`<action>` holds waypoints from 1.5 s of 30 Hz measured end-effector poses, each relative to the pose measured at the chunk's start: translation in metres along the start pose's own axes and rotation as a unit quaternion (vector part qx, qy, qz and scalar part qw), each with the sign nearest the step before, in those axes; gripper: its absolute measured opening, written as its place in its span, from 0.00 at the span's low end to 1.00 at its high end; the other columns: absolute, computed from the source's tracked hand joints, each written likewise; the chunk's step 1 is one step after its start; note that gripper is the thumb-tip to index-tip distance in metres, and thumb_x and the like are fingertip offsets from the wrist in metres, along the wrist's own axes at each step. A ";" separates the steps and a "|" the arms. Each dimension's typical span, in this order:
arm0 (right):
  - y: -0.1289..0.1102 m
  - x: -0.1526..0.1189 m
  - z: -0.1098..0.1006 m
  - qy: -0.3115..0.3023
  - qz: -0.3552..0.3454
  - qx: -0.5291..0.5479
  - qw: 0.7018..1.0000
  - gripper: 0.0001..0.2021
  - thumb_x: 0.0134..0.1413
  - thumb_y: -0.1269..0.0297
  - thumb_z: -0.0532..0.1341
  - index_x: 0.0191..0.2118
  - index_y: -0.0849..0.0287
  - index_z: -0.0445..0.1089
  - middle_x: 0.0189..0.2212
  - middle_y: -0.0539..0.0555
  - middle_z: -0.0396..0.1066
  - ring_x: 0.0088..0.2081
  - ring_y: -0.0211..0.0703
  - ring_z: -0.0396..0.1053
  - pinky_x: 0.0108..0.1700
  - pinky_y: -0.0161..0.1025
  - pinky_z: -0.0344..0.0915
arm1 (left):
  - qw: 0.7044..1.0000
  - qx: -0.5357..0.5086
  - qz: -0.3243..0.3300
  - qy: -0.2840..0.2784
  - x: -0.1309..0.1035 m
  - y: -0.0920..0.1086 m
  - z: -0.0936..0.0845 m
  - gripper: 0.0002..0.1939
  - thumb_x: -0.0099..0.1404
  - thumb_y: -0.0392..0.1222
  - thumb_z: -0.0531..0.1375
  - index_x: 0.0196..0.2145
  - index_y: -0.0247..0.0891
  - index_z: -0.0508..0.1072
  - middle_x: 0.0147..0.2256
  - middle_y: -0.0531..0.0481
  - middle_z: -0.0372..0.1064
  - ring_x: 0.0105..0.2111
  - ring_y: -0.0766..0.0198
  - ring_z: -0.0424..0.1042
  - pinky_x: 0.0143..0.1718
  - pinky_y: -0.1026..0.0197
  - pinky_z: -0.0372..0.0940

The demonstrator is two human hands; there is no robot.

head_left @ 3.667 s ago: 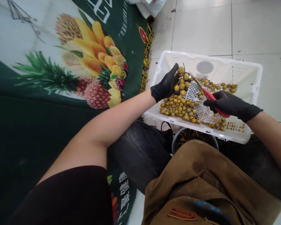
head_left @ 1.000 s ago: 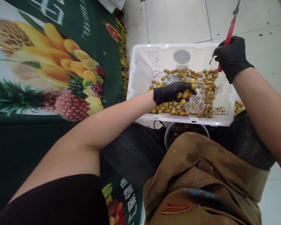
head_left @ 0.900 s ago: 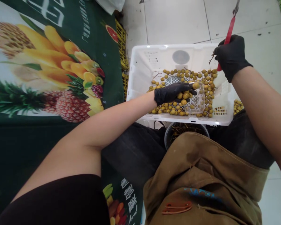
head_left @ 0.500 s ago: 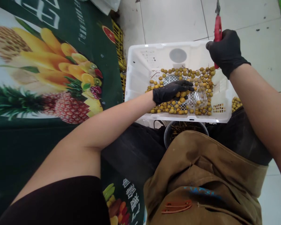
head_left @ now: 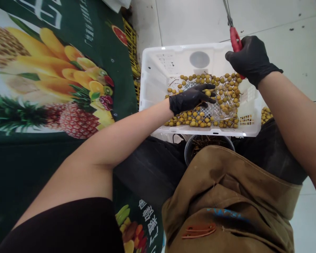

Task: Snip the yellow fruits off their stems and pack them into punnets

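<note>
- So, my left hand [head_left: 191, 99] is in over the middle of the crate [head_left: 200, 131], palm side out of sight, black glove on. The fingers are partly spread with a single fruit [head_left: 208, 93] between them; can't tell if they're actually pinching it.
- My right hand [head_left: 249, 58], same kind of glove, is up by the crate's far right corner. That one's clenched around the red handles of the scissors [head_left: 235, 40], blades pointing away past the crate's far edge, tips cut off by the top of the view.
- Clear box [head_left: 222, 109] sits inside the crate, right of centre, just beside the left fingers. Bits of fruit show in or through it, kinda hard to say which with the plastic.
- Loads of round, yellow-brown fruit [head_left: 193, 123] lie over the crate's mesh floor, along the near, far and right sides, some on thin stems.
- Bucket [head_left: 187, 154] of dry stems pokes out at the near side of the crate, partly behind the brown apron [head_left: 226, 182].
- More fruit [head_left: 265, 114] shows outside the crate, off its right side.
- Left of the crate there's a green banner [head_left: 123, 70] with fruit pictures, plus yellow crates [head_left: 130, 45] along its edge. Pale tiles [head_left: 200, 21] beyond the crate.
</note>
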State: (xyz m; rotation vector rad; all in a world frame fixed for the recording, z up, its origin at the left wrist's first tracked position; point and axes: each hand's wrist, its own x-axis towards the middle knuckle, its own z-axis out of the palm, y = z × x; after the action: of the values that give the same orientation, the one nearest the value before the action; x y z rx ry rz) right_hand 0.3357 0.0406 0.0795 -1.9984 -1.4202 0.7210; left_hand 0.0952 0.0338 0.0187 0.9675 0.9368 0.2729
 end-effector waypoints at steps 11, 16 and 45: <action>-0.008 -0.008 -0.006 -0.020 -0.019 -0.059 0.998 0.21 0.69 0.66 0.71 0.31 0.49 0.58 0.31 0.50 0.63 0.38 0.42 0.59 0.52 0.42 0.64 | 0.999 0.006 0.036 -0.014 0.008 -0.009 -0.012 0.24 0.69 0.31 0.77 0.59 0.38 0.78 0.55 0.38 0.86 0.54 0.55 0.87 0.66 0.46 0.78; -0.011 -0.008 -0.007 -0.035 -0.016 -0.128 0.991 0.11 0.68 0.63 0.68 0.34 0.48 0.66 0.39 0.56 0.77 0.39 0.46 0.65 0.51 0.46 0.69 | 0.995 0.020 0.091 -0.026 0.016 -0.015 -0.014 0.27 0.65 0.31 0.81 0.56 0.38 0.77 0.54 0.38 0.83 0.59 0.48 0.86 0.74 0.35 0.74; -0.032 -0.023 -0.019 -0.113 -0.036 -0.182 0.976 0.20 0.81 0.55 0.60 0.57 0.66 0.83 0.52 0.72 0.84 0.50 0.53 0.78 0.52 0.44 0.68 | 0.626 0.769 0.126 0.034 0.030 0.005 0.025 0.20 0.76 0.38 0.61 0.54 0.37 0.93 0.53 0.33 0.88 0.59 0.39 0.83 0.65 0.38 0.70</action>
State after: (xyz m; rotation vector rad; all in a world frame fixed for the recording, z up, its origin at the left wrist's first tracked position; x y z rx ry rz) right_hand 0.3221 0.0241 0.1184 -2.1733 -1.8623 0.7155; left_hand 0.1334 0.0390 0.0119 2.7149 0.9936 -0.4138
